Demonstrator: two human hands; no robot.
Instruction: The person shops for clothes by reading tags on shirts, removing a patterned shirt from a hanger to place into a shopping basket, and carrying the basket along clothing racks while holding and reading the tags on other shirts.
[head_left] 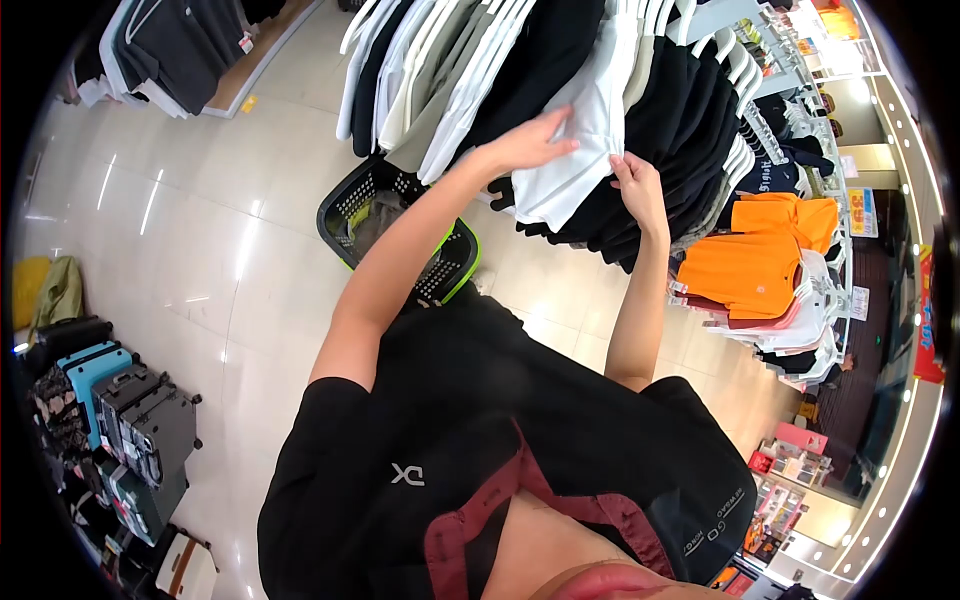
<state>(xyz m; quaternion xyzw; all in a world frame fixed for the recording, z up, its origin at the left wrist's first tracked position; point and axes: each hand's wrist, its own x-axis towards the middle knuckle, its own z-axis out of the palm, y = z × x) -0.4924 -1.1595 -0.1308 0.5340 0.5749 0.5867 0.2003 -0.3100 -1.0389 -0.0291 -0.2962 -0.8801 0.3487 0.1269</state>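
Note:
A white garment (pixel 590 135) hangs on the rack among black, grey and white clothes. My left hand (pixel 530 140) lies against its front with the fingers spread. At the garment's right edge, my right hand (pixel 637 182) pinches the fabric between thumb and fingers. Black garments (pixel 690 130) hang to the right of it, and more black cloth (pixel 530 75) hangs on its left. Below the hanging clothes stands a black basket with a green rim (pixel 462 262), holding some greyish cloth, partly hidden by my left forearm.
Orange shirts (pixel 745 260) hang at the right. Suitcases (pixel 145 420) stand on the tiled floor (pixel 240 260) at the lower left. Dark clothes (pixel 190 50) hang at the upper left. Shelves with small boxes (pixel 800 465) are at the lower right.

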